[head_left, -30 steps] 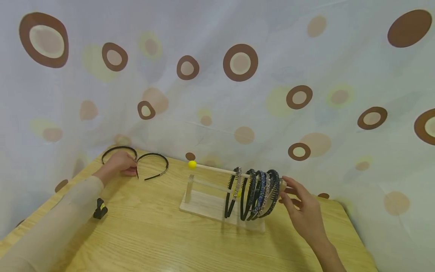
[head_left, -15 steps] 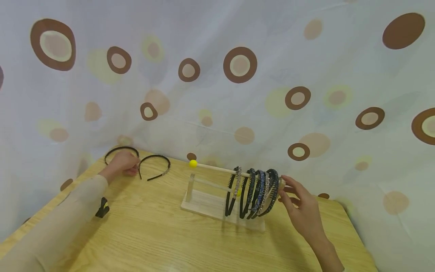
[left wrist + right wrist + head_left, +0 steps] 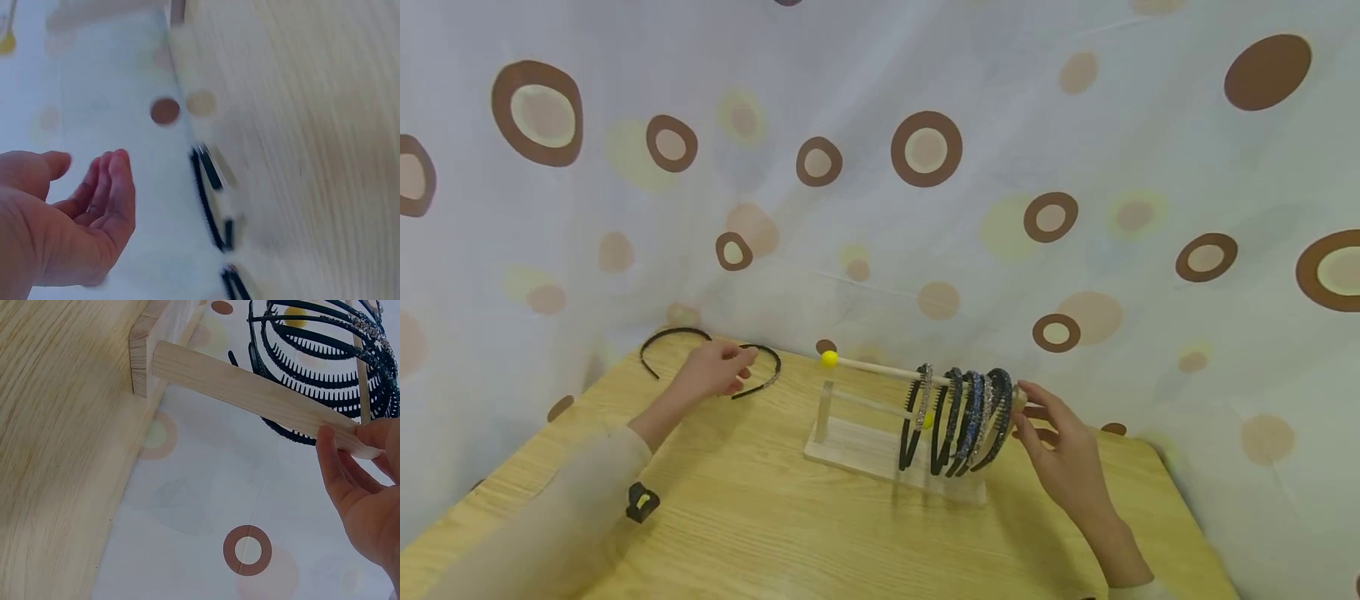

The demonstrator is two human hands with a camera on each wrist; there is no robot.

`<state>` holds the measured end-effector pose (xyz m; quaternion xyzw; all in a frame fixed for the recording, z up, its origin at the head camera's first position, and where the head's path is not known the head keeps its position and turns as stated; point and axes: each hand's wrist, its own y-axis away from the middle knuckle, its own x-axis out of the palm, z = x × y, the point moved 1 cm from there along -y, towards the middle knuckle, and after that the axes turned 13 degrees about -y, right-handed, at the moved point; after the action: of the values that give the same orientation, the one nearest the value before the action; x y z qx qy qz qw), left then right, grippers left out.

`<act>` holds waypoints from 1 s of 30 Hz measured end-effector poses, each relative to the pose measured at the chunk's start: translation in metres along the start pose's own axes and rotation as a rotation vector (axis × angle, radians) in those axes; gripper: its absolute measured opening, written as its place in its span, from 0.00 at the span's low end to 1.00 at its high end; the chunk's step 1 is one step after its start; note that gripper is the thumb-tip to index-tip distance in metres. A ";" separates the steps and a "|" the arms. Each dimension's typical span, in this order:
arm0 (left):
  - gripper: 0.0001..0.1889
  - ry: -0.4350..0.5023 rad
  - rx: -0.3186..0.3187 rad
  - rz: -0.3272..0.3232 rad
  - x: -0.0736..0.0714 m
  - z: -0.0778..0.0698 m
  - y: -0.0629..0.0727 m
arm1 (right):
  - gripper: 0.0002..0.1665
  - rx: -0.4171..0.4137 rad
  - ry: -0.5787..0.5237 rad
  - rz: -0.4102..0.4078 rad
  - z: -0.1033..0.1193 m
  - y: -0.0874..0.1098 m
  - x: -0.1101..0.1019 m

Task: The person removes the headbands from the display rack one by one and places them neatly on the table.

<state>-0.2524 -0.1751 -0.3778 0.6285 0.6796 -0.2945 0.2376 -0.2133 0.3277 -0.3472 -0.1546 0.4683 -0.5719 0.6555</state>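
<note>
My left hand (image 3: 711,371) hovers with relaxed fingers and holds nothing; in the head view it overlaps part of the right one of two thin black headbands. That headband (image 3: 778,367) lies beside the other headband (image 3: 672,332) at the table's back left. In the left wrist view, the left hand (image 3: 75,231) has a gap between thumb and fingers. My right hand (image 3: 1071,454) grips the top of an upright wooden post (image 3: 250,387) on a display stand (image 3: 850,446). Several glittery toothed headbands (image 3: 973,417) hang from the stand's upper rod (image 3: 876,367) near that hand.
A yellow ball (image 3: 829,358) caps the rod's left end. A second yellow ball (image 3: 928,420) shows behind the headbands. Below the left sleeve is a small black piece (image 3: 642,502). A dotted curtain (image 3: 865,208) stands behind the wooden table (image 3: 790,533).
My left hand has moved right, away from the left headband, and its fingers have loosened. My right hand stays on the post. The head view has shifted slightly.
</note>
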 end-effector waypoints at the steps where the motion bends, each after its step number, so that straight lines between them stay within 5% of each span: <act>1: 0.25 0.005 0.032 -0.023 0.007 -0.009 0.007 | 0.33 0.006 0.001 -0.004 0.000 0.000 -0.001; 6: 0.24 -0.013 0.215 -0.120 0.037 -0.062 0.041 | 0.32 0.055 0.013 -0.023 0.002 0.003 -0.002; 13: 0.21 0.004 0.370 -0.123 0.064 -0.119 0.076 | 0.30 0.079 0.016 -0.015 0.008 0.000 -0.003; 20: 0.15 -0.003 0.426 -0.155 0.092 -0.151 0.092 | 0.28 0.068 0.035 -0.003 0.009 -0.003 0.000; 30: 0.21 -0.082 0.419 -0.194 0.117 -0.182 0.099 | 0.26 0.100 0.016 -0.011 0.011 -0.002 -0.003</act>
<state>-0.1569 0.0391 -0.3387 0.5832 0.6507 -0.4758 0.1001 -0.2058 0.3265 -0.3385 -0.1197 0.4434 -0.5996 0.6554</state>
